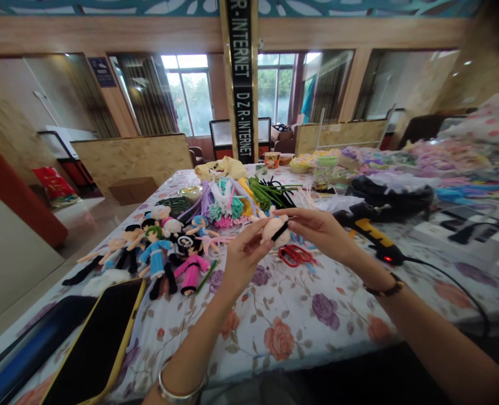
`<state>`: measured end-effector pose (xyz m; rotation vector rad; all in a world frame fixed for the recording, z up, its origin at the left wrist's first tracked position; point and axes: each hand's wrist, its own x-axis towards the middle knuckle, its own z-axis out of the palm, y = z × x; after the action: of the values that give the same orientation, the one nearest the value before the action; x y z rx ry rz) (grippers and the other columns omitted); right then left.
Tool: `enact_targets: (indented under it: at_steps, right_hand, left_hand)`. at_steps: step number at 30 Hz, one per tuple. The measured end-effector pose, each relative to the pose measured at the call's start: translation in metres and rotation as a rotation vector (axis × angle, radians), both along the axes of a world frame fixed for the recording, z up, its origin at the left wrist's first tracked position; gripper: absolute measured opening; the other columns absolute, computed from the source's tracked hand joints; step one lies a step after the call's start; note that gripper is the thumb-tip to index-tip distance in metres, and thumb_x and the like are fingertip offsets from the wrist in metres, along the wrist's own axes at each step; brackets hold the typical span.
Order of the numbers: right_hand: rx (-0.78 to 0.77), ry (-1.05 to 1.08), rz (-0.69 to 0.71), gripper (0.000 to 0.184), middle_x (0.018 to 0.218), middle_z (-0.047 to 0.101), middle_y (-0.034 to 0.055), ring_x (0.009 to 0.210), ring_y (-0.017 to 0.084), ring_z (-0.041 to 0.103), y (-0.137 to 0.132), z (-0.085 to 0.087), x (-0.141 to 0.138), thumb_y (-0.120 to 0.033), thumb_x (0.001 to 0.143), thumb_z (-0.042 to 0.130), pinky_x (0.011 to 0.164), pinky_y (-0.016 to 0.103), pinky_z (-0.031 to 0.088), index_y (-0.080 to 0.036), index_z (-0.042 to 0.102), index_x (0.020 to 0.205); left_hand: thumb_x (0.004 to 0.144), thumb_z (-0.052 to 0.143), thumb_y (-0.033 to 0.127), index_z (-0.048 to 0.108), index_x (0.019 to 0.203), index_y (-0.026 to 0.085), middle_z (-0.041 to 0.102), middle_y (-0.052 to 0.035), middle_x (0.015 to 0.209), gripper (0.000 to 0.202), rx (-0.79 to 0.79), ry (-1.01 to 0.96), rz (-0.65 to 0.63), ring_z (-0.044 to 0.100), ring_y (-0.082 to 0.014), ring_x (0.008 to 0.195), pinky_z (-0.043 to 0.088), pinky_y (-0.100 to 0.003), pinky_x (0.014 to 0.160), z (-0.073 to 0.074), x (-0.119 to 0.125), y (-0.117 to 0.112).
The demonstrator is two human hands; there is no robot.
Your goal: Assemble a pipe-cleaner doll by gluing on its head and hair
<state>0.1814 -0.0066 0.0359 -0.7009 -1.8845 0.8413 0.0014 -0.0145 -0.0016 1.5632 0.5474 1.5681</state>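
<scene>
Between my hands, above the middle of the table, is a pale round fuzzy doll head with a short black fuzzy strip lying across it. My left hand grips the head from the left, thumb in front near the strip's lower end. From the right, my right hand pinches at the strip's upper end, fingers reaching over the head's top. Red-handled scissors lie on the table just beneath. To the right rests a black and yellow glue gun with a red light lit.
Several fuzzy dolls lie to the left, with bundles of coloured pipe cleaners behind them. A yellow-cased phone is at the front left. The glue gun's cord runs right. A black bag stands at the back right.
</scene>
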Motion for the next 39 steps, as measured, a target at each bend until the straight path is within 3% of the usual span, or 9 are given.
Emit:
enact_targets:
  at_steps: [11,23,30,39]
  right_hand:
    - [-0.047,0.075,0.03,0.034,0.093,0.071,0.005,0.083,0.018,0.067,-0.0019,-0.0011,-0.0027,-0.037,0.073,0.068,0.081,0.033,0.055,-0.022,0.069,0.103]
    - [0.027,0.072,-0.033,0.026,0.09,0.072,0.0026,0.087,0.018,0.066,-0.0047,-0.0017,-0.0054,-0.032,0.074,0.068,0.079,0.031,0.055,-0.024,0.072,0.098]
    - [-0.042,0.091,-0.003,0.027,0.096,0.072,0.0028,0.089,0.02,0.067,-0.0033,-0.0029,-0.0067,-0.033,0.071,0.07,0.081,0.034,0.056,-0.024,0.072,0.096]
    - [-0.198,0.19,0.027,0.024,0.087,0.074,0.0031,0.08,0.02,0.07,-0.0012,-0.0063,-0.0061,-0.026,0.064,0.076,0.078,0.035,0.058,-0.024,0.074,0.088]
  left_hand:
    - [0.067,0.072,0.025,0.068,0.1,0.023,0.065,-0.0074,0.11,0.033,0.068,0.03,0.017,0.059,-0.0208,0.105,0.047,-0.033,0.093,-0.0009,-0.0022,-0.0004]
    - [0.067,0.072,0.02,0.068,0.096,0.022,0.065,-0.0059,0.102,0.029,0.098,-0.004,0.033,0.061,-0.0179,0.098,0.049,-0.028,0.086,-0.0029,-0.0018,-0.0018]
    - [0.063,0.075,0.022,0.067,0.088,0.02,0.064,-0.0049,0.097,0.027,0.016,-0.017,0.041,0.061,-0.0183,0.094,0.05,-0.028,0.082,-0.0006,-0.001,-0.0052]
    - [0.066,0.073,0.023,0.063,0.093,0.019,0.064,-0.0053,0.098,0.029,-0.028,0.004,-0.079,0.062,-0.0175,0.091,0.049,-0.028,0.08,-0.0009,-0.0005,-0.0042]
